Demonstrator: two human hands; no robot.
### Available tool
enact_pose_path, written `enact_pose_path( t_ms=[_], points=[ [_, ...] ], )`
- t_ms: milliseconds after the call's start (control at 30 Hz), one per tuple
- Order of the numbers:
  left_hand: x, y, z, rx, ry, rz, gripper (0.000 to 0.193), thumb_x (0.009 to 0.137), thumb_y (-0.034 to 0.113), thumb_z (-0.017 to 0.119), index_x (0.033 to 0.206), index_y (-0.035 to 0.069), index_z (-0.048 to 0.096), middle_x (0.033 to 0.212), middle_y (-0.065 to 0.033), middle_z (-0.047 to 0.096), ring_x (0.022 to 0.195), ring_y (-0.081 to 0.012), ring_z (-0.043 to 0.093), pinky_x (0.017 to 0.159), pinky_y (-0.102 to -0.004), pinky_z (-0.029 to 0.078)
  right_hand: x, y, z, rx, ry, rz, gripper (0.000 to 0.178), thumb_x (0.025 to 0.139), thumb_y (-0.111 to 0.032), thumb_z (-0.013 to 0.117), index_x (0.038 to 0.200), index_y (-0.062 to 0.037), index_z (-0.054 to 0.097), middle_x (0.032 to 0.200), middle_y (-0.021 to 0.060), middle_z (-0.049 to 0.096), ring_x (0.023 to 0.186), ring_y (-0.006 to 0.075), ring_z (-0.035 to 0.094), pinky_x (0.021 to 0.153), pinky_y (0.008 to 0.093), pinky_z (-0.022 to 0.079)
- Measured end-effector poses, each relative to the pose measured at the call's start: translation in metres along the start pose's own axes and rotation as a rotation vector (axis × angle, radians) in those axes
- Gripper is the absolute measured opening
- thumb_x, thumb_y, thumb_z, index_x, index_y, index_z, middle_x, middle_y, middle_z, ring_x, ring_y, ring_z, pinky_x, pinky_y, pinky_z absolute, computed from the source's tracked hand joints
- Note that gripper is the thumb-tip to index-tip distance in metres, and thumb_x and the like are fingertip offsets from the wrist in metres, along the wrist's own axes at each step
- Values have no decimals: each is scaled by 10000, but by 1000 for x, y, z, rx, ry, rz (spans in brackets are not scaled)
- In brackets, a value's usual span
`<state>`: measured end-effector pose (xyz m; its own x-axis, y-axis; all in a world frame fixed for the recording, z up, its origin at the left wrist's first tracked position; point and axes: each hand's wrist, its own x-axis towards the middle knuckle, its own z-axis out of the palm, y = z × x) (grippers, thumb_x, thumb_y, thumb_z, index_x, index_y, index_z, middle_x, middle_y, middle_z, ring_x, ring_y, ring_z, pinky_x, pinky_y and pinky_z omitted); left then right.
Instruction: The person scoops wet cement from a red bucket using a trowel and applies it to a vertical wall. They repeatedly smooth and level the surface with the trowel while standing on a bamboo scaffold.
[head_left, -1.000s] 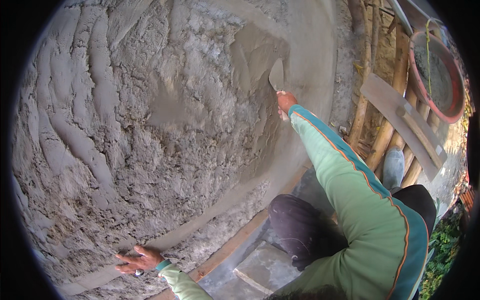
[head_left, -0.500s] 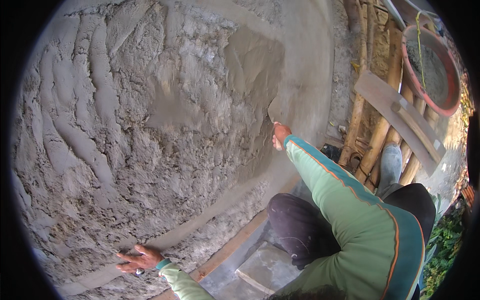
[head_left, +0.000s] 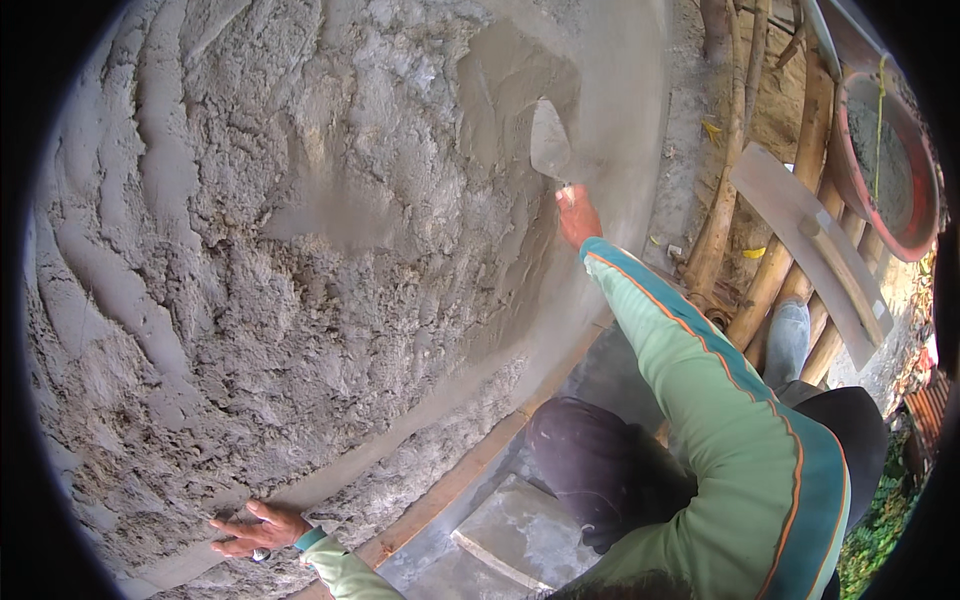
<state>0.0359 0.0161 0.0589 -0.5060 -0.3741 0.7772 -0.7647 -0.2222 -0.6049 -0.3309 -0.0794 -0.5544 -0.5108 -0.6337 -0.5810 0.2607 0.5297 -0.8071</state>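
Observation:
My right hand (head_left: 578, 214) is closed round the handle of a pointed trowel (head_left: 549, 142). The trowel's metal blade points up and away, lying against a darker, wet patch of mortar (head_left: 505, 75) on the wall. Rough grey plaster (head_left: 330, 290) covers most of this wall, with smoother bands along its right and lower edges. At lower left, my left hand (head_left: 264, 530) rests with spread fingers on the smooth lower band (head_left: 350, 470); a ring shows on one finger. Nothing is held in it.
On the right, a long flat float (head_left: 810, 245) with a wooden handle lies across bamboo poles (head_left: 770, 290). Behind it stands a reddish bucket (head_left: 925, 215) of grey mortar. A wooden strip (head_left: 450, 485) edges the wall's base, and a square slab (head_left: 525, 530) lies by my knee.
My right hand and the trowel have moved up the wall, and the blade now shows fully over the wet patch. My left hand stays spread on the lower band.

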Motion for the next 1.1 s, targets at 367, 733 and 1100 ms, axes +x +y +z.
enact_pose_path(
  t_ms=[367, 733, 1100],
  points=[
    [-1, 9, 4, -25, 3, -13, 831, 944, 749, 463, 1578, 216, 392, 1655, -267, 137, 1535, -445, 103, 1182, -659, 127, 66, 12, -28, 425, -386, 412, 393, 1042, -486, 483, 1232, -142, 495, 887, 60, 551, 687, 197, 569, 589, 421, 545],
    [0, 1, 0, -2, -5, -8, 835, 930, 779, 449, 1582, 263, 377, 1647, -296, 129, 1526, -495, 80, 1182, -670, 112, 35, 4, -40, 803, -502, 534, 428, 1055, -502, 448, 1103, -84, 527, 777, 33, 537, 600, 147, 546, 507, 352, 499],
    [2, 8, 7, -89, 29, -23, 787, 928, 730, 522, 1552, 258, 434, 1616, -316, 195, 1504, -489, 135, 1172, -662, 129, 22, -185, -174, 396, -453, -280, 268, 974, -292, 627, 1092, -77, 518, 745, 28, 543, 581, 128, 542, 515, 314, 487]
  ],
)
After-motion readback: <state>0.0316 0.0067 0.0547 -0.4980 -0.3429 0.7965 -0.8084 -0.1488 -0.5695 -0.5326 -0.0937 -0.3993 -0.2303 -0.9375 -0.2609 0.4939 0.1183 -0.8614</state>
